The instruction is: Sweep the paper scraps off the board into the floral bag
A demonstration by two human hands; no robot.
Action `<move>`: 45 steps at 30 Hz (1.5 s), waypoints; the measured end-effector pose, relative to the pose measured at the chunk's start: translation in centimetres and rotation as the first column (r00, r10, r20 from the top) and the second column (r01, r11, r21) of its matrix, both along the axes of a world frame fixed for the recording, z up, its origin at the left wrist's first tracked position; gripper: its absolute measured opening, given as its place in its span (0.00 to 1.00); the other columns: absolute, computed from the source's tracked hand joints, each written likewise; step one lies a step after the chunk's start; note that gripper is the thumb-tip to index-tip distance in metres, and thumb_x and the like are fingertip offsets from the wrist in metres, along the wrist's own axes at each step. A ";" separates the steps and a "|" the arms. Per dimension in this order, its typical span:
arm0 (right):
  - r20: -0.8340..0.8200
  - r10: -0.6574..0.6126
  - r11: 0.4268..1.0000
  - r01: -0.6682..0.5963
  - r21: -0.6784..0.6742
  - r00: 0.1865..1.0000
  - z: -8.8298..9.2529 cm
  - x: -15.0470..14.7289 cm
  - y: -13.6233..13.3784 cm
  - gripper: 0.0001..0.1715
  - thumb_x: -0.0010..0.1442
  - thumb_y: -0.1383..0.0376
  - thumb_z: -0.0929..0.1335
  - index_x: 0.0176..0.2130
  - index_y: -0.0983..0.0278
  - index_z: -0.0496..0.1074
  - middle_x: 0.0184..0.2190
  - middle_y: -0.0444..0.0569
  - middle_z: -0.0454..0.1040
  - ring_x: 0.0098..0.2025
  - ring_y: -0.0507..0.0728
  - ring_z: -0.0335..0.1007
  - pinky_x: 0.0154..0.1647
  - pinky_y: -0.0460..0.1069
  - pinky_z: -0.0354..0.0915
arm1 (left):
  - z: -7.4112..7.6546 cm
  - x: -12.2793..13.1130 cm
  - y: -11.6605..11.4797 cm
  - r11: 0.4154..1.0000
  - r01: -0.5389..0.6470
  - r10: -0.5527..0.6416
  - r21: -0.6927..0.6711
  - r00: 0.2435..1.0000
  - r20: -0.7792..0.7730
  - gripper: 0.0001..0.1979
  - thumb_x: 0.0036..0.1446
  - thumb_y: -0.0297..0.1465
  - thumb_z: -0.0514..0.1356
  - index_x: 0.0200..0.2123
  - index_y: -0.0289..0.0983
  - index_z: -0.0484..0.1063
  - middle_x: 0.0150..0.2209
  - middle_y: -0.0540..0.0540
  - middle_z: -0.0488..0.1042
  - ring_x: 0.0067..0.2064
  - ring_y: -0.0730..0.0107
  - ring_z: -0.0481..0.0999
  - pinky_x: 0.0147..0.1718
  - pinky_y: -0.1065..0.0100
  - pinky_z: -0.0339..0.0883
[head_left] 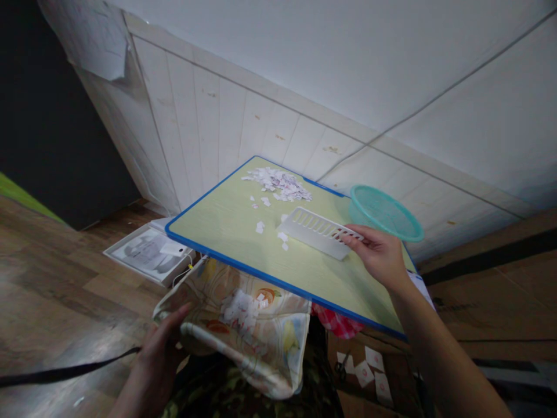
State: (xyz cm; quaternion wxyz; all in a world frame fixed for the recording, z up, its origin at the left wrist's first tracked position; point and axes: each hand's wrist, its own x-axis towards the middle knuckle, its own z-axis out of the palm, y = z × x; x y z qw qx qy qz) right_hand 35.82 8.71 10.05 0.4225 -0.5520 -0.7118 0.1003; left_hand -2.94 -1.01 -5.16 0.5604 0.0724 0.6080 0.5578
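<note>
My right hand pinches one end of a white slotted plastic piece, closed on its rim. The piece is tilted on or just above the yellow-green tabletop, among a few loose paper scraps. Behind it lies a heap of torn white paper. My left hand grips the near left edge of a fruit-patterned cloth, which hangs in a hollow below the table's front edge. More paper scraps rest in that hollow.
A turquoise round basin stands at the table's right end. An opened white box is on the floor at left. Scissors and several white cards lie below at right. A dark strap runs at lower left.
</note>
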 end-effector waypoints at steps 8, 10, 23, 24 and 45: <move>-0.053 -0.023 1.000 0.024 0.004 0.998 -0.7 0.9 3.0 0.15 0.60 0.54 0.76 0.43 0.59 0.86 0.38 0.50 0.87 0.35 0.60 0.83 0.34 0.52 0.77 | -1.0 0.1 -0.2 1.000 0.008 -0.007 0.020 1.000 -0.024 0.20 0.39 0.44 0.75 0.36 0.44 0.84 0.38 0.47 0.80 0.38 0.56 0.78 0.25 0.64 0.76; -0.094 -0.022 1.000 0.022 0.002 0.995 -1.0 0.4 4.2 0.17 0.59 0.52 0.76 0.43 0.60 0.86 0.38 0.50 0.87 0.35 0.61 0.82 0.34 0.53 0.76 | -1.1 0.0 -0.1 1.000 0.003 -0.003 0.020 1.000 -0.016 0.20 0.39 0.44 0.75 0.36 0.44 0.84 0.38 0.48 0.80 0.39 0.56 0.78 0.25 0.64 0.76; -0.106 0.079 0.995 -0.085 -0.051 0.991 0.0 0.5 3.8 0.20 0.57 0.48 0.77 0.42 0.59 0.87 0.39 0.51 0.87 0.38 0.62 0.84 0.38 0.54 0.78 | -0.1 0.4 -0.3 1.000 0.006 -0.006 0.003 1.000 -0.002 0.19 0.38 0.40 0.75 0.37 0.42 0.84 0.39 0.47 0.81 0.40 0.57 0.77 0.26 0.66 0.75; -0.092 0.105 0.991 -0.112 -0.073 0.990 0.0 0.4 3.5 0.20 0.58 0.48 0.77 0.42 0.59 0.87 0.39 0.51 0.87 0.38 0.62 0.84 0.38 0.54 0.79 | 0.1 0.5 -0.3 1.000 0.007 -0.007 0.005 1.000 0.000 0.19 0.38 0.39 0.75 0.36 0.42 0.84 0.39 0.47 0.81 0.40 0.57 0.77 0.26 0.66 0.75; 0.186 -0.006 0.999 0.013 -0.035 0.982 0.7 4.2 -6.0 0.08 0.64 0.58 0.75 0.44 0.50 0.86 0.40 0.44 0.87 0.37 0.60 0.86 0.35 0.50 0.80 | 1.0 0.3 0.3 0.998 0.022 -0.019 -0.067 0.999 0.044 0.19 0.39 0.40 0.75 0.35 0.39 0.81 0.37 0.47 0.79 0.39 0.56 0.77 0.28 0.61 0.75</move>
